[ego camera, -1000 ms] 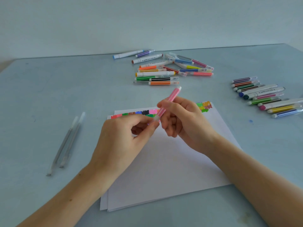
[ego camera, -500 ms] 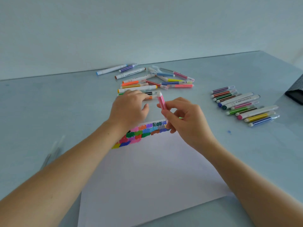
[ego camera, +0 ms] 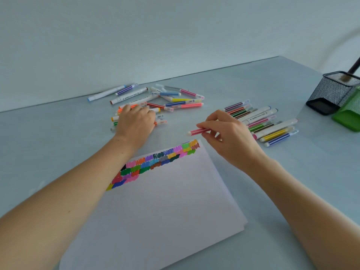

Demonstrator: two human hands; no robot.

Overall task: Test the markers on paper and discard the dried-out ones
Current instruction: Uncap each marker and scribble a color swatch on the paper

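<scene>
My right hand [ego camera: 231, 137] pinches a capped pink marker [ego camera: 198, 131], held level just above the table, beyond the paper's far right corner. My left hand [ego camera: 136, 121] lies palm down on the loose pile of markers [ego camera: 181, 98] at the back, with its fingertips touching markers there. The white paper [ego camera: 165, 201] lies in front of me, with a band of coloured test scribbles [ego camera: 155, 162] along its far edge. A tidier row of markers [ego camera: 272, 129] lies just right of my right hand.
A black mesh pen holder [ego camera: 331, 92] and a green container [ego camera: 348, 115] stand at the far right of the pale blue table [ego camera: 58, 143]. A wall runs along the table's back edge.
My hands have parted. The left went to the back pile and settled on it. The right carried the pink marker rightward and turned it from upright to level.
</scene>
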